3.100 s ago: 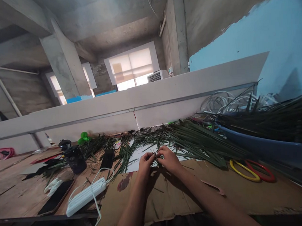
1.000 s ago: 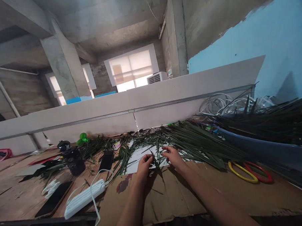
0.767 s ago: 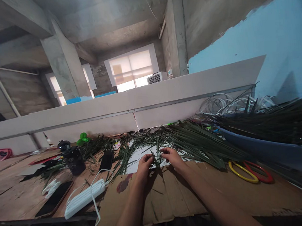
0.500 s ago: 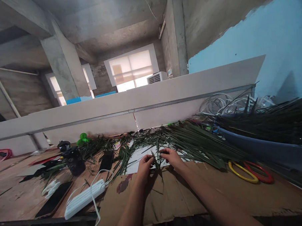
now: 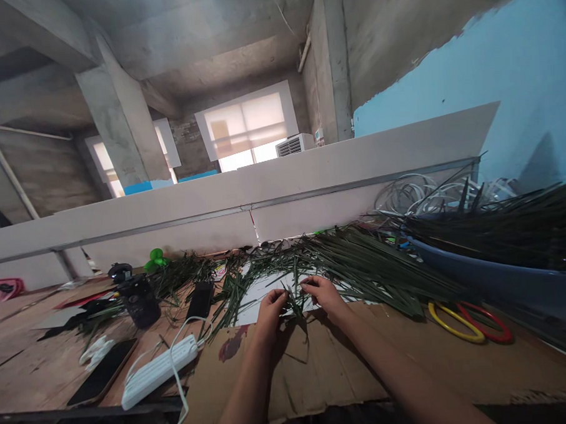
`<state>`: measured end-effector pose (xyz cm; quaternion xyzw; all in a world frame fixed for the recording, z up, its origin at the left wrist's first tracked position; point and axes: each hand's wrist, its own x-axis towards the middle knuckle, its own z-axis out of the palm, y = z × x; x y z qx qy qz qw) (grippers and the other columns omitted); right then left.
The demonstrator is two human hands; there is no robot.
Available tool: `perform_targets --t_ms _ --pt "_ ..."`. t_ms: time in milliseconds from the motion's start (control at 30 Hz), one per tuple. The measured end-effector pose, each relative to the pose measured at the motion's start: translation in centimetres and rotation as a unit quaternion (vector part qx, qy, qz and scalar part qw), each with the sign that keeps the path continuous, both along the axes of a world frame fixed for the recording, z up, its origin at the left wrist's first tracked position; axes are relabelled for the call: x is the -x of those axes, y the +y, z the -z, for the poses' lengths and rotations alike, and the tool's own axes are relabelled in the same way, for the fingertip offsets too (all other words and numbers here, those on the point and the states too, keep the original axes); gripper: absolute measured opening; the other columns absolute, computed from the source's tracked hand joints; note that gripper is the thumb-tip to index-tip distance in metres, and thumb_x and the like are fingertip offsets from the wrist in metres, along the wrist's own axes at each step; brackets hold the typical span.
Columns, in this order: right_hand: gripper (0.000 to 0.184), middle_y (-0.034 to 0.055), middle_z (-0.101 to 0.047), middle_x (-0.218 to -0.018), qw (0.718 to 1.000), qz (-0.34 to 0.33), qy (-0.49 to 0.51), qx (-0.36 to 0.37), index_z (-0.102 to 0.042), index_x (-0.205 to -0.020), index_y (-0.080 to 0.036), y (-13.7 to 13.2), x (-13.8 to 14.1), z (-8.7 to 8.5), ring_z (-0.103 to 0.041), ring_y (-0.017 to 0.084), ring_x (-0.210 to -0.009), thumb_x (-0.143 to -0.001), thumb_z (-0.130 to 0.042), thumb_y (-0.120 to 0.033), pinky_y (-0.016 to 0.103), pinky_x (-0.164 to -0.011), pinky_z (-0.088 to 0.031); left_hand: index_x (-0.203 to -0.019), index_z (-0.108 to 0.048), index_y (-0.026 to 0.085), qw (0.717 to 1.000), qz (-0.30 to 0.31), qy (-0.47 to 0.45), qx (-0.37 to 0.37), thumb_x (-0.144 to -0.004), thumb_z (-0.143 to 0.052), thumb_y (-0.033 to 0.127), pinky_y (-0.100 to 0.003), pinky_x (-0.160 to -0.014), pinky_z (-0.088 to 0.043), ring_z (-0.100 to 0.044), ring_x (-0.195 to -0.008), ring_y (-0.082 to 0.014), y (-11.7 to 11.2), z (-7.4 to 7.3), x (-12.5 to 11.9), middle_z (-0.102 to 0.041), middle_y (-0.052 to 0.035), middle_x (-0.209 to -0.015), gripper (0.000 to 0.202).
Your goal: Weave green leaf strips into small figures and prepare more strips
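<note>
Between my hands is a small piece of green leaf strips, its loose ends hanging down over the cardboard. My left hand pinches its left side with thumb and fingertips. On the other side my right hand has thumb and forefinger closed on a strip of it. How the strips cross one another is too small to make out. Just beyond my hands, cut leaf strips lie scattered on a white sheet. To the right of them fans a thick bundle of long green leaves.
Scissors with yellow and red handles lie at right on the cardboard. A blue tub of leaves stands beyond them. On the left are a white power strip with its cord, a phone, a black phone and a dark bottle.
The strips between my hands have shifted slightly, and their ends spread differently. Both hands stay in nearly the same place, still pinching.
</note>
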<state>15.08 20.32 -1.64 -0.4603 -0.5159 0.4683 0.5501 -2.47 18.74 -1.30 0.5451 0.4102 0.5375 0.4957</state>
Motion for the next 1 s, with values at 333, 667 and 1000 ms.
perform_targets --t_ms 333,667,1000 --pt "0.017 0.0011 -0.066 -0.090 0.996 0.031 0.088 0.012 -0.064 -0.104 -0.014 -0.3 -0.8 -0.6 -0.063 0.011 -0.067 -0.097 -0.062 -0.029 0.024 -0.057 -0.054 -0.108 -0.071 0.022 0.986 -0.032 0.109 -0.121 -0.075 -0.062 0.020 -0.038 -0.087 -0.050 -0.066 -0.102 -0.0251 -0.5 -0.6 0.2 -0.075 -0.0099 -0.106 0.034" --pt "0.021 0.0033 -0.067 -0.098 0.986 -0.014 0.159 0.047 -0.063 -0.110 -0.015 -0.5 -0.9 -0.7 -0.065 0.013 -0.074 -0.097 -0.061 -0.032 0.028 -0.063 -0.057 -0.102 -0.075 0.028 0.939 -0.054 0.197 -0.279 -0.071 -0.072 0.011 -0.046 -0.108 -0.038 -0.054 -0.121 -0.0273 -1.6 -1.2 -1.5 -0.067 -0.0059 -0.122 0.036" --pt "0.020 -0.0028 -0.061 -0.070 0.980 -0.027 0.196 0.032 -0.063 -0.086 -0.015 -0.9 -0.3 -0.8 -0.052 0.008 -0.052 -0.091 -0.066 -0.034 0.019 -0.043 -0.038 -0.084 -0.073 0.021 0.958 -0.036 0.160 -0.234 -0.086 -0.063 0.033 -0.036 -0.085 -0.049 -0.066 -0.088 -0.0251 -2.4 -1.8 -1.7 -0.073 -0.0064 -0.087 0.016"
